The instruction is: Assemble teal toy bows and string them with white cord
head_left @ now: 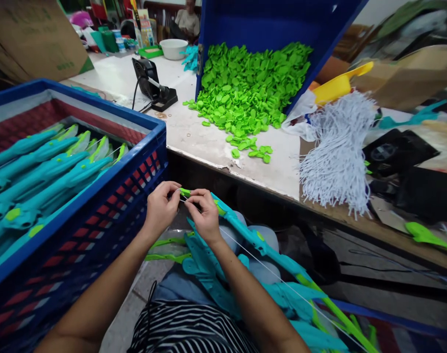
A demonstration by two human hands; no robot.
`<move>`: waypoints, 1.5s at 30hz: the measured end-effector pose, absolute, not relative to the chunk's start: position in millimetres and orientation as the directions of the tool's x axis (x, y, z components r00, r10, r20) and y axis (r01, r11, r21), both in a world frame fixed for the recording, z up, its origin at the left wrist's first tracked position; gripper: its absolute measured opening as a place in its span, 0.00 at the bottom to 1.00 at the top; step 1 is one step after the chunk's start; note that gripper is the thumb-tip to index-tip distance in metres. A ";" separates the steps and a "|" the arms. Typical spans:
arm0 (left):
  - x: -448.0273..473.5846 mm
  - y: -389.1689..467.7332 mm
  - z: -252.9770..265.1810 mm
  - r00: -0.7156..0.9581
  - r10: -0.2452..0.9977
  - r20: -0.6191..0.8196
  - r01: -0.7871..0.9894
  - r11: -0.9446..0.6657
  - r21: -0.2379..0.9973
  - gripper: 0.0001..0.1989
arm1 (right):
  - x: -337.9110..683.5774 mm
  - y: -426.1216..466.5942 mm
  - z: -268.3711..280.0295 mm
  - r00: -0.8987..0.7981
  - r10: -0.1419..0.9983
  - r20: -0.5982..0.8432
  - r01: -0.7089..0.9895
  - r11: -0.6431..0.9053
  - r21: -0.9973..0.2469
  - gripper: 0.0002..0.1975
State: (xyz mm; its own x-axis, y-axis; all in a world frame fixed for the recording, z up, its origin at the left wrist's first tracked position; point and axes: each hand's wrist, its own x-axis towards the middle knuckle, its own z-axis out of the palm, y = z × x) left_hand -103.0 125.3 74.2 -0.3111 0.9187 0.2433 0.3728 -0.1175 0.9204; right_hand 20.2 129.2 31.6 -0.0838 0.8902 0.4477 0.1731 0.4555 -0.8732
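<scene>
A teal and green toy bow (253,235) lies slantwise over my lap, its green tip (185,192) between my two hands. White string (262,264) runs along the bow toward the lower right, and a bit of it shows at the tip. My left hand (162,208) pinches at the string by the tip's left side. My right hand (204,215) is closed around the bow's end, thumb and finger at the string. What exactly lies under the fingertips is partly hidden. Below, more teal and green bow parts (205,264) rest on my lap.
At left, a blue crate (155,132) holds several teal bows (62,162). Green plastic pieces (253,88) spill from a blue bin (267,24) onto the table (209,152). White strings (337,152), a yellow scoop (337,88) and a small black fan (146,73) stand about.
</scene>
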 end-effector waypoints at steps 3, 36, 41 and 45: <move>-101.5 121.0 77.6 -0.312 0.933 0.180 0.254 -0.100 0.962 0.08 | 15.4 132.4 36.2 -0.032 0.891 0.453 0.102 0.454 -0.885 0.05; -106.4 129.4 96.0 -0.064 0.991 -0.116 0.193 0.126 0.973 0.11 | 19.5 138.8 41.7 -0.022 0.821 0.570 0.163 0.565 -0.809 0.07; -108.9 132.4 91.3 0.018 0.999 -0.039 0.378 0.029 0.925 0.12 | 25.6 136.8 36.3 -0.015 0.859 0.512 0.147 0.508 -0.848 0.08; -112.7 135.4 91.5 0.087 0.996 -0.010 0.498 -0.034 0.866 0.09 | 27.2 135.3 33.9 -0.025 0.867 0.499 0.139 0.497 -0.857 0.08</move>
State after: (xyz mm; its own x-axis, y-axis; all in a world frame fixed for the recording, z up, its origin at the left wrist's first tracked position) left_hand -112.7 135.4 91.5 0.0866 0.9962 -0.0102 0.4981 -0.0344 0.8664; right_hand 27.2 135.3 33.9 -0.0248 0.8665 0.4985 0.1388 0.4968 -0.8567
